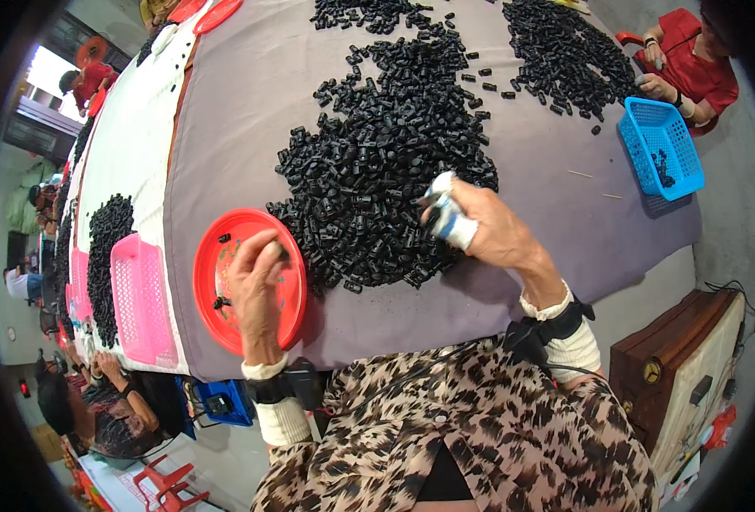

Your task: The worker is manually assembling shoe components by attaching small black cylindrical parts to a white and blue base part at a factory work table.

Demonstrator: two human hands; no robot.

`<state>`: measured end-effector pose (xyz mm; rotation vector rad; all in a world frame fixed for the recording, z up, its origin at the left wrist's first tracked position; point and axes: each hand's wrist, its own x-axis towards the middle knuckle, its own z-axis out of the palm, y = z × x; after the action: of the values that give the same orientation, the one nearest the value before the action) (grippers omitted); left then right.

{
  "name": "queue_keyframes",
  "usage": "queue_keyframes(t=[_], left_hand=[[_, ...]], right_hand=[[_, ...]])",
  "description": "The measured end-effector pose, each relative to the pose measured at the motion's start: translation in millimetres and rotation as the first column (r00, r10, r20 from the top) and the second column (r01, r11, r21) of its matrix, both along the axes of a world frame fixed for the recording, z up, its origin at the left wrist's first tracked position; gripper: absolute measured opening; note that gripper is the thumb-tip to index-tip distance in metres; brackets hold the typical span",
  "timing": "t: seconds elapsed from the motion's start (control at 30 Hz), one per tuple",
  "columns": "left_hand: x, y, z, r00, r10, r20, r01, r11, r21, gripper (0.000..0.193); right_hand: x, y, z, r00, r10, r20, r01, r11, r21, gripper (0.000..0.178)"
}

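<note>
A large heap of small black cylindrical parts (pixel 369 171) covers the middle of the table. At its left lies a round red plastic tray (pixel 208 303) with a few black parts on it. My left hand (pixel 258 286) hovers over the tray, thumb and fingers pinched; a small dark piece shows at the fingertips. My right hand (pixel 488 229), with white wraps on some fingers, is at the heap's right edge. Its fingers are curled together around something black, seemingly one of the parts, though partly blurred.
A blue plastic basket (pixel 695 162) holding a few black parts stands at the right edge of the grey tablecloth (pixel 232 119). Two thin sticks lie near it. Another person in red (pixel 693 64) handles parts at far right. A pink basket (pixel 142 299) stands left, beside more parts.
</note>
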<state>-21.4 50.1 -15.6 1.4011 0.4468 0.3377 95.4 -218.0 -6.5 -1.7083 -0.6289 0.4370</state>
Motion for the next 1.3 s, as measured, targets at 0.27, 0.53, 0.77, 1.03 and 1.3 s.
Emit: queue_keyframes(t=[0.27,0.53,0.77,1.03,1.3], left_hand=[[19,-10,-12,0.988,-0.046,-0.147,0.113,0.868,0.484,0.017],[98,-72,-29,0.958,-0.270,-0.094,0.191,0.359,0.914,0.017],[108,-73,-40,0.950,-0.299,-0.086,0.175,0.286,0.942,0.019],[104,-72,-41,0.955,-0.292,-0.059,0.113,0.171,0.979,0.018],[71,-69,27,0.925,-0.380,-0.020,0.303,0.704,0.642,0.013]], right_hand=[[5,-11,-2,0.979,-0.152,-0.136,0.154,0.988,0.005,0.013],[4,-29,-5,0.976,-0.211,-0.042,0.211,0.977,-0.023,0.017],[5,-19,-15,0.984,-0.159,-0.079,0.155,0.986,-0.053,0.016],[7,-1,-10,0.967,-0.090,-0.239,0.100,0.995,0.029,0.012],[3,17,10,0.960,-0.160,-0.230,0.187,0.978,0.098,0.020]])
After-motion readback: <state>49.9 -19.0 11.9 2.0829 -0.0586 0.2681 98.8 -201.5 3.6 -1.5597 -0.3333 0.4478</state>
